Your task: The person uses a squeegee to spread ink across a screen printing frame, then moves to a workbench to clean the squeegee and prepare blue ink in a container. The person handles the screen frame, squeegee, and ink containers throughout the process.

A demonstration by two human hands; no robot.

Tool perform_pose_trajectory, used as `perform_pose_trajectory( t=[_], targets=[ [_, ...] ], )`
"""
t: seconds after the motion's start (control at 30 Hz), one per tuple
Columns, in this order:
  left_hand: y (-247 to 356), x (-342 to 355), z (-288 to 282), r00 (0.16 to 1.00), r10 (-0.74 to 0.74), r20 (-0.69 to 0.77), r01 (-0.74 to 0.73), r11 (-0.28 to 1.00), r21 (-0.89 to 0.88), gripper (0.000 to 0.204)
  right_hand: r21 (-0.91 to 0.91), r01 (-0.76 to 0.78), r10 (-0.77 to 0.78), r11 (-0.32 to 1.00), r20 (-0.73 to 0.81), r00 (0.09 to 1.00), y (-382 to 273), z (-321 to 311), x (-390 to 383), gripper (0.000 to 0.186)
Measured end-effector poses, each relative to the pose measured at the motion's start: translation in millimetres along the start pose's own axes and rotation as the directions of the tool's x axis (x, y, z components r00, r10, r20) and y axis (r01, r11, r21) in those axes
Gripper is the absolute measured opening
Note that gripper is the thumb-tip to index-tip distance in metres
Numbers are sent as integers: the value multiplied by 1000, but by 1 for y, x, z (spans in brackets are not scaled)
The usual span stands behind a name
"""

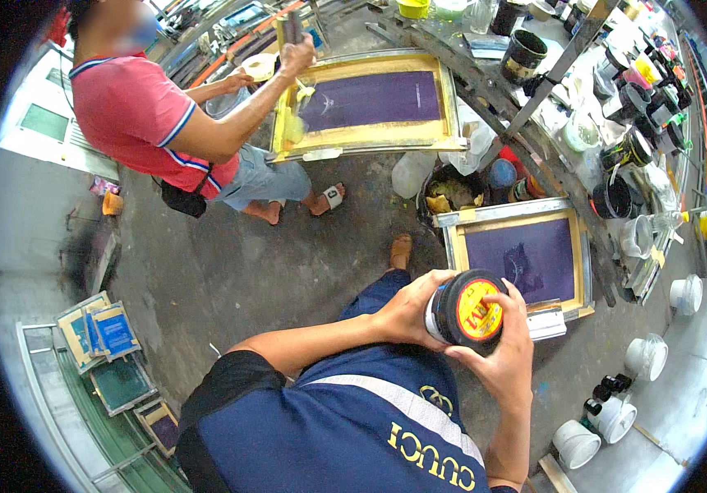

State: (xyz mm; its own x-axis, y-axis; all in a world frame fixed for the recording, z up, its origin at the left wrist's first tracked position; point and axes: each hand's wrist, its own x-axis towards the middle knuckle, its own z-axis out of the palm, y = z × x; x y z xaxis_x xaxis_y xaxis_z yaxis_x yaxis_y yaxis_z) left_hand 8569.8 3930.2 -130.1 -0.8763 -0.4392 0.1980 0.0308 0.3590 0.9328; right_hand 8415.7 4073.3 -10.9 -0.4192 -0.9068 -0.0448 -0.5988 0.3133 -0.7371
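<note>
Both my hands hold a round white tub with a black lid (pixel 466 309) that bears a yellow and red label. My left hand (pixel 407 311) grips the tub's body from the left. My right hand (pixel 504 349) wraps the lid's rim from the right and below. Just beyond the tub leans a framed purple printing screen (pixel 526 256) with a yellow border. My blue shirt fills the lower middle of the view.
Another person in a red shirt (pixel 135 111) works at a second purple screen (pixel 370 100), hand raised with a tool. Paint pots crowd a metal rack (pixel 608 123) at right. White tubs (pixel 575 442) stand lower right. Stacked framed screens (pixel 111 349) lie lower left.
</note>
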Motion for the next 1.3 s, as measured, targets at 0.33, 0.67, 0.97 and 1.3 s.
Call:
perform_pose_trajectory(
  t=[0.33, 0.67, 0.97, 1.3],
  targets=[
    [-19, 39, -42, 988, 153, -14, -154, 981, -117, 105, -306, 95, -166, 947, -216, 962, -35, 39, 47, 90],
    [-57, 76, -115, 985, 171, -34, -174, 979, -103, 112, -316, 81, -131, 945, -142, 981, -76, 58, 128, 94],
    [-91, 103, -131, 909, 133, 396, -23, 963, -270, 124, -188, 134, -149, 973, -70, 986, -42, 60, 133, 87],
    [-82, 164, -103, 875, 172, 453, -65, 968, -242, 120, -488, -70, 108, 870, 51, 993, -38, -5, 142, 119]
  ],
)
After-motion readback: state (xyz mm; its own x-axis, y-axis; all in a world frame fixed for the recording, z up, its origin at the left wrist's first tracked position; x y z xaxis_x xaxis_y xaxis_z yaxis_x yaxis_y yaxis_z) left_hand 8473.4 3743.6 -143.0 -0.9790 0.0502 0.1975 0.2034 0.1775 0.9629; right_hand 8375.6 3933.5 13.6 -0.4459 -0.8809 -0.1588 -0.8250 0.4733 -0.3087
